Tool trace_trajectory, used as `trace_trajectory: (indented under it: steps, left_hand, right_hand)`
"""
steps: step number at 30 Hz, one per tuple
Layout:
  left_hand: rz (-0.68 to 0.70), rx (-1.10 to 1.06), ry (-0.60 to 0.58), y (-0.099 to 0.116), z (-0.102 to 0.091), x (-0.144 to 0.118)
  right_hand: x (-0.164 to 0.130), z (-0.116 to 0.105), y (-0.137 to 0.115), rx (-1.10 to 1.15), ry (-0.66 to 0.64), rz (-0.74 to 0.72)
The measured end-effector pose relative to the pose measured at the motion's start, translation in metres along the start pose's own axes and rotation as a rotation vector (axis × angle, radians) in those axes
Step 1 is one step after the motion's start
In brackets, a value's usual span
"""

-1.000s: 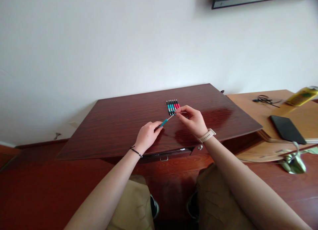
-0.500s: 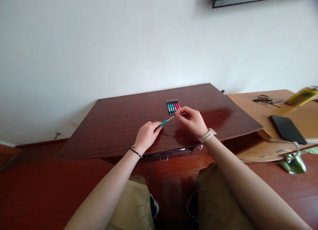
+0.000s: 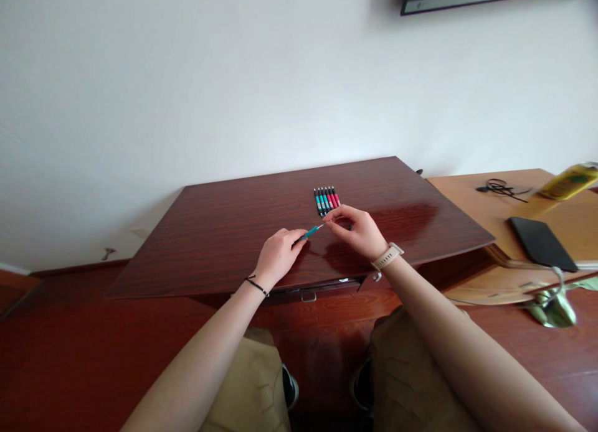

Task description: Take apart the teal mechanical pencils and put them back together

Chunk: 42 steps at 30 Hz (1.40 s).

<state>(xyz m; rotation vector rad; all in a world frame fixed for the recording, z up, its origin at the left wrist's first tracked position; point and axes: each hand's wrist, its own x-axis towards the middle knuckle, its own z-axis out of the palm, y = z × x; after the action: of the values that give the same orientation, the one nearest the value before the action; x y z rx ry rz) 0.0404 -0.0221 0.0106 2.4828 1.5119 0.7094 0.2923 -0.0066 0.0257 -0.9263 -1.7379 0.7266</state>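
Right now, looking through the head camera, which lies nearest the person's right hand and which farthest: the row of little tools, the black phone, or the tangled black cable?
From the right hand:
1. Row of little tools, just beyond the fingertips on the dark table.
2. Black phone, off to the right on the lighter table.
3. Tangled black cable, also right but farther back; close to the phone's distance, so this order is a rough call.

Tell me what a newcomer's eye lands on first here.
First, the two hands meeting mid-desk: the left hand grips a small teal-handled tool while the right hand pinches its thin tip. Just beyond them, a neat row of teal and pink tools lies on the dark red-brown desk. Off right, a black phone rests on a lighter table.
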Motion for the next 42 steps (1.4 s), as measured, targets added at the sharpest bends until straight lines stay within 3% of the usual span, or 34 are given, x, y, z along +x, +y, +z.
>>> trace_trajectory:
  steps: [5,12,16,20,24,29,42]
  left_hand:
    - [-0.015,-0.017,-0.008,0.002,-0.002,0.001]
    - [-0.046,-0.028,-0.020,0.005,-0.004,0.000]
    - [-0.055,-0.043,-0.008,0.002,-0.004,-0.001]
    - [-0.061,-0.050,0.004,-0.003,-0.003,-0.001]
    - [-0.062,-0.050,0.017,-0.007,-0.003,-0.002]
    - [-0.071,-0.053,0.019,-0.007,-0.004,-0.002]
    - [-0.063,-0.054,0.017,-0.008,-0.004,-0.001]
  right_hand:
    - [0.000,0.000,0.003,0.100,-0.023,0.051]
    - [0.000,-0.001,0.005,0.076,-0.075,0.077]
    - [0.002,-0.010,0.013,-0.011,0.027,0.066]
    - [0.003,-0.030,0.026,-0.234,0.150,0.086]
    - [0.000,-0.049,0.042,-0.508,0.013,0.010]
    - [-0.006,-0.058,0.055,-0.643,-0.148,0.057]
    - [-0.006,-0.058,0.063,-0.641,-0.166,0.099]
